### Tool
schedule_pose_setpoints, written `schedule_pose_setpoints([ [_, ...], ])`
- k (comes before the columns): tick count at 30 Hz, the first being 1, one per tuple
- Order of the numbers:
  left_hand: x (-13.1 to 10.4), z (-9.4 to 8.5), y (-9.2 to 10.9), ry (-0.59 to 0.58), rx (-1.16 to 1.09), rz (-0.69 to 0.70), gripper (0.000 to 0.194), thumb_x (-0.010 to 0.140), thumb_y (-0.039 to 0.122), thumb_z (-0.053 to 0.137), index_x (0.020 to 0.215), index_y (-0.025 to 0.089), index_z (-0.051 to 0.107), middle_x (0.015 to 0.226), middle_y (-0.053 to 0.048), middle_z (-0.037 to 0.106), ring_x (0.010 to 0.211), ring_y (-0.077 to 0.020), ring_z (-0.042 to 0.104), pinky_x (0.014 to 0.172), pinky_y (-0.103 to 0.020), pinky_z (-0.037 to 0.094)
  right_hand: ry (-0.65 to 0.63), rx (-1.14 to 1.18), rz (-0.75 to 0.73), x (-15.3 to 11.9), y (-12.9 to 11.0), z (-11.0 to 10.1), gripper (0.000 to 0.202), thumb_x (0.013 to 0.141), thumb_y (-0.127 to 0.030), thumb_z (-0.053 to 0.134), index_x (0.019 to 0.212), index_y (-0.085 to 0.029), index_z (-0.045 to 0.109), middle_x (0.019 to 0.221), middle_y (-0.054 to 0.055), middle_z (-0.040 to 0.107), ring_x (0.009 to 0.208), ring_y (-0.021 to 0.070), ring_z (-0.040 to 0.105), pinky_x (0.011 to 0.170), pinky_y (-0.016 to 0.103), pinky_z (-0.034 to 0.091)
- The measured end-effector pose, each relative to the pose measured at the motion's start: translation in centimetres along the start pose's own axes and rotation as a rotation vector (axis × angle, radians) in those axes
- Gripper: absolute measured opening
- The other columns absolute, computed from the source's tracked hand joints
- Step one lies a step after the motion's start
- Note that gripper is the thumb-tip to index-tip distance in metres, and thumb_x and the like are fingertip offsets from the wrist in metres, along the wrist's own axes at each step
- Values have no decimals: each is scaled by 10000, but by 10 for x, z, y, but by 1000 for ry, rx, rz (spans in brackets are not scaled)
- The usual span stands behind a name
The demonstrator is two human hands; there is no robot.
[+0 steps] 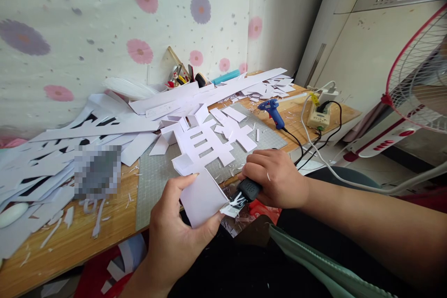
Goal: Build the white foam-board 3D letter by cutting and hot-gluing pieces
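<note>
A squarish piece of white board (203, 199) is held between the thumb and fingers of my left hand (178, 226), in front of the table edge. My right hand (274, 178) is wrapped round a black-handled tool (250, 189). The tool's front end meets the lower right corner of the board, where white shavings cling; its tip is hidden by them. Beyond my hands, cut white pieces with slots (202, 144) lie on a grey cutting mat (152, 186).
A blue glue gun (273, 112) lies at the right of the wooden table (104, 228), near a power strip (318, 116) with cables. White sheets (52, 163) pile up at the left. A fan (419, 84) stands at the right.
</note>
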State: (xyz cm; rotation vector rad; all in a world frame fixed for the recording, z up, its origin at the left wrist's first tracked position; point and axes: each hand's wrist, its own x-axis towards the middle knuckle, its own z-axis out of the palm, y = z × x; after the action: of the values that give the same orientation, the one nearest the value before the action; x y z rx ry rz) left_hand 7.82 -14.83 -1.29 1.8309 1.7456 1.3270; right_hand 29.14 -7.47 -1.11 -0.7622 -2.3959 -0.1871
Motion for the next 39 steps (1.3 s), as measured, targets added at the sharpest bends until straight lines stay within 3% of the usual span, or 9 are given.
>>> schedule_pose_setpoints([
  [9,-1,0,9,-33,-89,-93,536,608,416,774,1020,172,534,831,-54,656,711,-203,644,589,-285,535,-53,36,37,0,-1,-2,180,833,-240,493,676,-172,551,634,18,543,582,136,419,549,293,227],
  [16,-2,1,14,-42,-217,-173,497,605,363,775,995,194,517,870,-44,656,744,-196,640,592,-262,516,-21,35,51,0,-2,0,138,797,-223,520,670,-173,541,633,15,536,578,134,407,546,295,222],
  [20,-3,3,17,-93,-307,-208,479,617,325,767,997,204,502,877,-33,655,725,-167,620,578,-233,510,-7,47,46,0,-3,0,156,819,-226,505,676,-173,539,629,14,533,581,133,404,548,292,221],
  [23,-4,3,18,-64,-346,-246,464,626,319,750,999,203,498,874,-28,648,723,-152,606,589,-222,512,8,41,45,0,-4,0,178,841,-231,492,678,-176,537,623,9,526,577,133,400,549,291,219],
  [30,-8,0,9,-154,-248,-95,497,642,332,757,1046,204,498,890,-42,658,723,-173,633,585,-244,534,18,36,111,1,4,-1,187,857,-232,480,690,-170,539,624,12,531,574,130,417,547,285,227],
  [39,-4,3,8,-79,-189,-112,466,627,319,742,1017,203,514,863,-33,663,700,-179,639,569,-253,524,-48,93,22,0,-1,-4,174,830,-226,474,684,-175,552,633,16,536,568,135,415,545,290,229],
])
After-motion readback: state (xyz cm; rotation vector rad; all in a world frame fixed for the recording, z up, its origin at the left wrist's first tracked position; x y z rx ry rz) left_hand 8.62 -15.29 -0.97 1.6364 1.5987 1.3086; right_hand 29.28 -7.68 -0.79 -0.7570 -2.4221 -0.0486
